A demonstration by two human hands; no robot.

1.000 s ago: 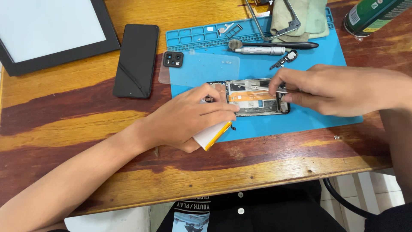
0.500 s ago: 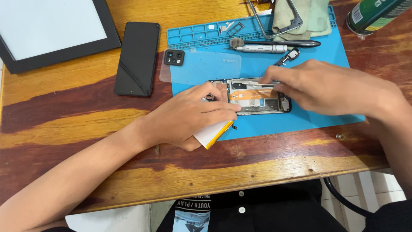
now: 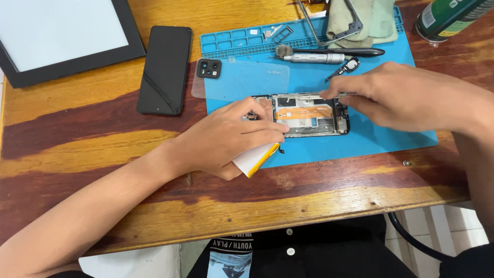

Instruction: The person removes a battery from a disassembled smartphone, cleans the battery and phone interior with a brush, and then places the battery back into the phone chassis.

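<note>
Opened black smartphone with exposed orange flex cable (image 3: 311, 114) is lying mid blue silicone repair mat (image 3: 391, 134), bare mat lying open toward its near edge. Left hand (image 3: 226, 136) is pressing flat on its left end, covering a white-and-yellow battery pack (image 3: 256, 160). Right hand (image 3: 406, 98) is pinching thin metal tweezers (image 3: 337, 94) at the phone's top edge; tips hard to make out.

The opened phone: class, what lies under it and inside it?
The opened phone lies on a blue mat. Inside: an orange strip and grey plates. The left hand hides its left end.
</note>
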